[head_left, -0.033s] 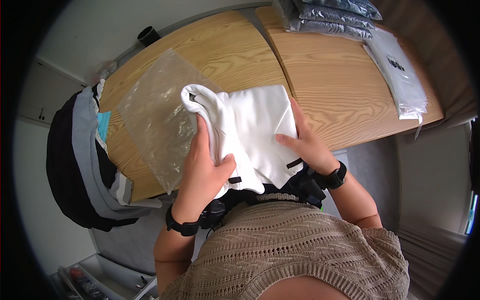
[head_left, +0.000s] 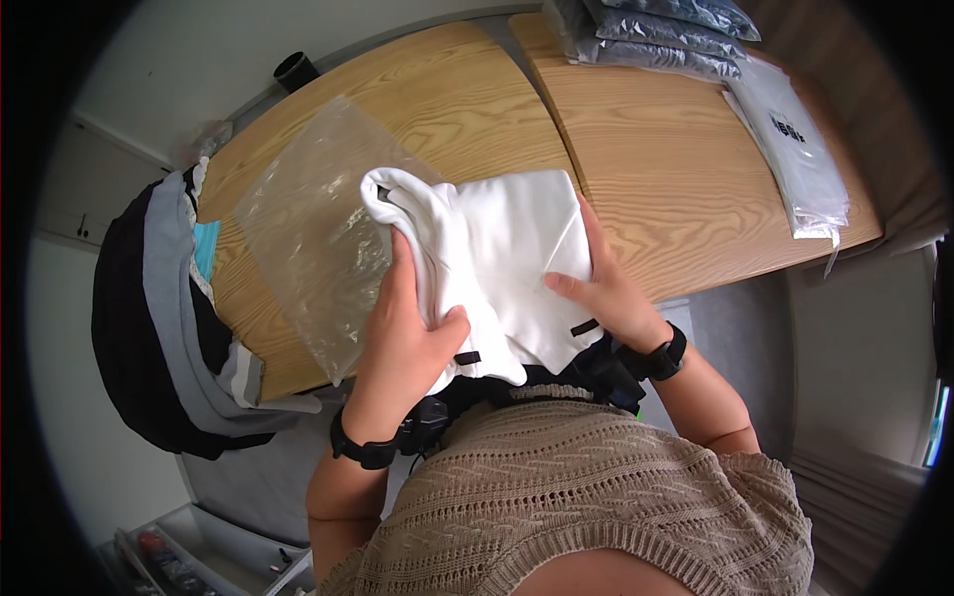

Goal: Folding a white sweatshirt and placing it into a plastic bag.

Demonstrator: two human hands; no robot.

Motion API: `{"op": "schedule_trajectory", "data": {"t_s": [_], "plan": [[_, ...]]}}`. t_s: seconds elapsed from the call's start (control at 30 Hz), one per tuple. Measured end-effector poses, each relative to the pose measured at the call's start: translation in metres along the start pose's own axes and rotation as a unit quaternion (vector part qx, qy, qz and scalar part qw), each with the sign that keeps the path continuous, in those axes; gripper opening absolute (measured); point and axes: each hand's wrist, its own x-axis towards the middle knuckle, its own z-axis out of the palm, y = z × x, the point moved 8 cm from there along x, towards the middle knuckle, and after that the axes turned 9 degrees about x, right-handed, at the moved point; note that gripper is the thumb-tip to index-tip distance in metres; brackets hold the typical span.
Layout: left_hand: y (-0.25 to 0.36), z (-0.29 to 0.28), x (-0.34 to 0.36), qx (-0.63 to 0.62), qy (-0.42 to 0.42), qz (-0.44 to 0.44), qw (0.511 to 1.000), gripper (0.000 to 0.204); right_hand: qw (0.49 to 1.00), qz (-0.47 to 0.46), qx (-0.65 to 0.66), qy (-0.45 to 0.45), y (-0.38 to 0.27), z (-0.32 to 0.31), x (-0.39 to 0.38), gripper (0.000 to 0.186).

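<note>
Between my two hands is a folded white garment (head_left: 517,233), held over the table's near edge. It looks like thick, soft cloth, with a rolled fold at its upper left and two small black tabs low on it. My left hand (head_left: 402,333) grips its left side, thumb on top and fingers partly hidden behind the cloth. On the right side my right hand (head_left: 611,288) pinches the edge, its thumb across the front and the fingers underneath. A clear plastic bag (head_left: 308,228) lies flat on the wood behind and left of the garment.
A wooden table (head_left: 656,179) spans the front. Bagged dark garments (head_left: 666,45) are stacked at the far right, beside a pile of flat clear bags (head_left: 790,149). Black and grey clothes (head_left: 164,308) drape over the left edge. A white bin (head_left: 229,546) stands at lower left.
My right thumb has shifted very slightly left on the white garment. Otherwise hands and garment look the same.
</note>
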Motion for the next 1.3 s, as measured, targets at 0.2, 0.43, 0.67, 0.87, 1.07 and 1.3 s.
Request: {"op": "schedule_trajectory", "data": {"t_s": [0.2,0.43,0.67,0.87,1.07,1.3], "plan": [[-0.006,0.0,0.0,-0.038,0.0,-0.019,0.999,0.086,0.969,0.046,0.242,0.03,0.007,0.005,-0.013,0.095],[-0.007,0.002,0.004,-0.067,0.004,-0.011,0.998,0.085,0.991,-0.051,0.119,-0.035,-0.002,0.003,-0.02,0.09],[0.0,0.01,0.004,-0.047,0.007,0.007,0.999,0.084,0.999,-0.004,-0.042,-0.023,0.008,-0.008,-0.012,0.02],[0.058,0.036,0.013,0.04,-0.002,0.114,0.993,0.087,0.997,-0.044,-0.054,-0.038,-0.008,0.013,-0.006,0.037],[0.08,0.07,0.017,0.116,-0.003,0.174,0.978,0.085,0.996,0.026,0.076,-0.032,-0.013,0.024,-0.01,0.049],[0.057,0.065,0.013,-0.097,-0.064,0.182,0.976,0.081,0.991,0.033,0.133,-0.014,-0.006,0.02,-0.006,0.038]]}}
